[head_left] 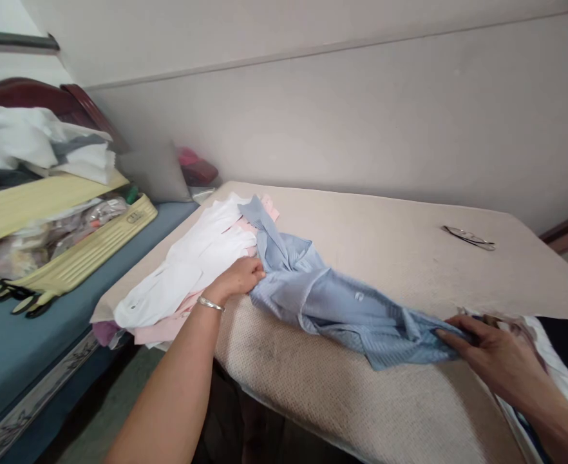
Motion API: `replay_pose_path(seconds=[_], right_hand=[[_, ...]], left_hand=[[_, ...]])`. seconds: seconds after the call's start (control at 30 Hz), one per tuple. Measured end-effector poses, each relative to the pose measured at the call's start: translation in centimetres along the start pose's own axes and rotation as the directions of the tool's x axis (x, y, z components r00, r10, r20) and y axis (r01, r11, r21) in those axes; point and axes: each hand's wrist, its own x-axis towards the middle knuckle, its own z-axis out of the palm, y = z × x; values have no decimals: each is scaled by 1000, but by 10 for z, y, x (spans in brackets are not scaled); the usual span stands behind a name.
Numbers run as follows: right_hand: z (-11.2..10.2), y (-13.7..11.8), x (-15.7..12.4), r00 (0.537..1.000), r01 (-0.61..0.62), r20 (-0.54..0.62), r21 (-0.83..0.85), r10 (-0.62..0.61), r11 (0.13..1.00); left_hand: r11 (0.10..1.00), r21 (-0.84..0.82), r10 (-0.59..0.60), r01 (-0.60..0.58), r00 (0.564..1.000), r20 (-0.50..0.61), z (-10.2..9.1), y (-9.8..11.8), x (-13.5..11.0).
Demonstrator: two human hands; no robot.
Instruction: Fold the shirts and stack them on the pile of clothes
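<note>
A light blue striped shirt (342,299) lies rumpled and stretched lengthwise across the beige mattress (308,367). My left hand (243,276), with a silver bangle on its wrist, is closed on the shirt's near edge at its left part. At the other end my right hand (484,341) pinches the bunched fabric between thumb and fingers. Just left of my left hand, white garments (182,264) lie over a pink garment (161,332). Beside and partly beneath my right hand are other clothes (564,361) in white and black.
Eyeglasses (468,238) rest on the mattress at the far right. To the left, a blue bed surface (168,225) holds a yellow container (85,241) with plastic-wrapped items and white cloth (28,138) above. A grey wall (332,122) runs behind the mattress.
</note>
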Motion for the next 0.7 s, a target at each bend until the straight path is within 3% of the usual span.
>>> replay_pose_path(seconds=[0.07,0.13,0.23,0.3,0.4,0.57,0.7], right_hand=[[3,0,0,997,-19,77,-41,22,999],[5,-1,0,993,-24,114,-48,29,999],[6,-3,-1,989,-24,142,-41,30,999],[5,-6,-1,989,-27,143,-48,34,998],[2,-13,-3,989,-18,144,-73,29,997],[5,-18,-5,989,4,149,-67,6,998],[11,-13,-4,989,48,139,-43,-41,998]], left_hand=[[1000,21,-13,10,992,122,2,-2,-1],[995,98,-40,29,993,111,3,-2,-2],[970,224,-98,91,995,18,6,2,-3],[949,286,-109,135,988,-107,11,9,-1],[938,330,-21,102,970,-241,30,31,0],[958,276,106,-81,991,-78,87,77,-6],[931,359,54,-63,998,34,116,97,-20]])
